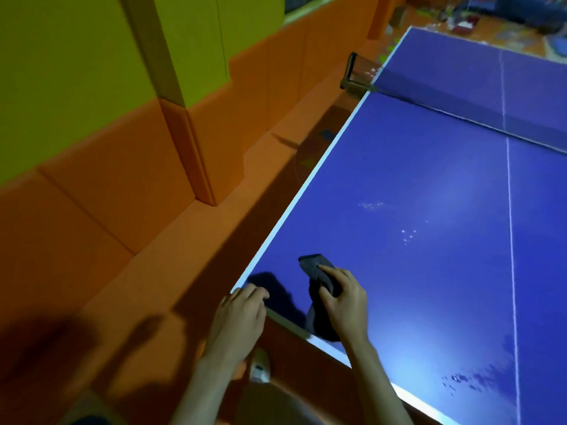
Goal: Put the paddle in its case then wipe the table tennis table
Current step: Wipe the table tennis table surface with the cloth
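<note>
- Head view: the wiping step looks in hand. The right hand [345,305] presses a dark cloth [319,271] onto the blue bench [429,185] near its corner, fingers [329,269] curled over it.
- The left hand [237,320] rests on that corner, fingers relaxed.
- Paddle and case not visible.
- Next, probably: sweep the cloth away from the corner toward the white specks [408,236].
</note>
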`<state>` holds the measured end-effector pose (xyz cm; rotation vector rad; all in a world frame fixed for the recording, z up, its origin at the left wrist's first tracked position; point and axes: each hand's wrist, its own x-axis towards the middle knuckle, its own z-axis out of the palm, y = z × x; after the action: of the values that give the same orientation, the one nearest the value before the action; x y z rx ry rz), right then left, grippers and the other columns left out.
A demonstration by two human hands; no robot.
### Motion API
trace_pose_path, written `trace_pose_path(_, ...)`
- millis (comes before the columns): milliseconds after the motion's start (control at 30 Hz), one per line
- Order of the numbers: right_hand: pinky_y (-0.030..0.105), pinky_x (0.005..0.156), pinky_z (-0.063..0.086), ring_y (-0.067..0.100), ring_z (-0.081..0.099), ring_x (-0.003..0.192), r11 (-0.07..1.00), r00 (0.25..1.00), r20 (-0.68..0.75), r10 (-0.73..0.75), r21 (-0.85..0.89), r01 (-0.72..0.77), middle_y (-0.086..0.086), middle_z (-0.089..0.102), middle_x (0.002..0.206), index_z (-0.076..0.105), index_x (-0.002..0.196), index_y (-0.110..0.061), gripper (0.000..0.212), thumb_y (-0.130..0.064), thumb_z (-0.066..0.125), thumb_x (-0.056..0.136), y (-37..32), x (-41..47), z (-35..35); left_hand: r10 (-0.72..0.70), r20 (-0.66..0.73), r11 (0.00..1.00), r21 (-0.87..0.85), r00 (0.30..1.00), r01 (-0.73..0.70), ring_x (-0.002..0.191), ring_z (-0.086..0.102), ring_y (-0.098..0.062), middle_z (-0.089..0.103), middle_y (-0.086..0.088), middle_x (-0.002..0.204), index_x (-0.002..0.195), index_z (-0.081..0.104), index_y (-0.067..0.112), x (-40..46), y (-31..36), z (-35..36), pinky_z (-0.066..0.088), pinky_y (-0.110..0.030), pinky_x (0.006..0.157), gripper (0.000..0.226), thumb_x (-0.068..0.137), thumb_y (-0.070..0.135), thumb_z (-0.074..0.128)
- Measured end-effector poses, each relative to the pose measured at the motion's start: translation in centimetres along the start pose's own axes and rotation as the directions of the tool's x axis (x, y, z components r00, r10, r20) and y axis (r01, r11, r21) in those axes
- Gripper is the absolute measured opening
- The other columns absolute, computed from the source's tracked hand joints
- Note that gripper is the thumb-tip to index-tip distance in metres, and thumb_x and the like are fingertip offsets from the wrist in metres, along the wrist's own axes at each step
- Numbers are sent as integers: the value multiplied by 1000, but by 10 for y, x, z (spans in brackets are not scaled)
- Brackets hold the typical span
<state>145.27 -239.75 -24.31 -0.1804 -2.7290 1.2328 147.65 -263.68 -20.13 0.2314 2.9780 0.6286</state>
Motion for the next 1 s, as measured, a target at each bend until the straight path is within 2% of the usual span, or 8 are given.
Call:
trace_pose_path(133,29,81,52,11,65,98,998,998,-38,59,24,-58,-12,68,116,72,123,-31,41,-12,71,86,-25,66,27,63,22,997,-55,998,-62,110,56,-4,61,17,123,126,63,29,83,-26,-21,44,-21,92,28,107,23,43)
trace_pose_path(367,25,81,52,3,64,95,974,945,-237,226,84,-212,-19,68,110,71,120,-34,40,-14,74,85,-44,120,50,228,109,973,-60,968,-223,111,55,-4,60,16,123,125,62,27,207,-41,-46,39,-18,91,29,109,23,39)
trace_pose_path(467,28,82,54,3,64,95,953,905,-298,304,78,-294,-20,68,110,72,117,-35,40,-13,74,84,-46,133,64,307,181,950,-112,934,-290,111,54,-3,59,15,124,125,62,27,250,-51,-44,39,-18,91,29,109,24,37)
trace_pose_path(567,30,85,55,4,66,98,921,855,-351,382,76,-381,-20,69,111,72,117,-36,42,-11,75,82,-51,143,74,409,260,912,-158,875,-380,117,53,-2,58,14,130,133,59,27,295,-69,-45,43,-21,99,32,110,26,37)
trace_pose_path(633,29,87,55,2,67,100,898,800,-422,426,89,-432,-21,70,113,73,116,-36,44,-9,75,82,-62,149,80,468,291,883,-172,834,-436,119,54,-2,58,14,133,136,58,27,328,-82,-48,45,-22,102,32,110,25,40)
trace_pose_path(767,28,87,55,-1,66,102,805,613,-560,557,185,-563,-22,71,112,73,115,-36,41,-9,72,84,-96,148,86,585,303,811,-196,752,-552,112,58,-8,62,13,126,129,61,30,379,-92,-49,52,-31,95,30,107,24,43)
trace_pose_path(900,22,85,52,-4,66,100,731,454,-629,631,285,-620,-25,72,109,74,116,-36,43,-6,70,85,-132,131,95,738,312,674,-300,598,-675,108,61,-17,63,10,119,121,65,26,395,-75,-44,51,-37,90,26,105,21,45)
trace_pose_path(1000,25,86,53,-1,67,103,681,350,-642,682,383,-624,-24,72,111,73,117,-39,43,-7,69,88,-146,112,102,812,348,577,-361,468,-733,105,62,-24,65,5,113,115,67,23,390,-51,-35,52,-41,87,29,99,20,44)
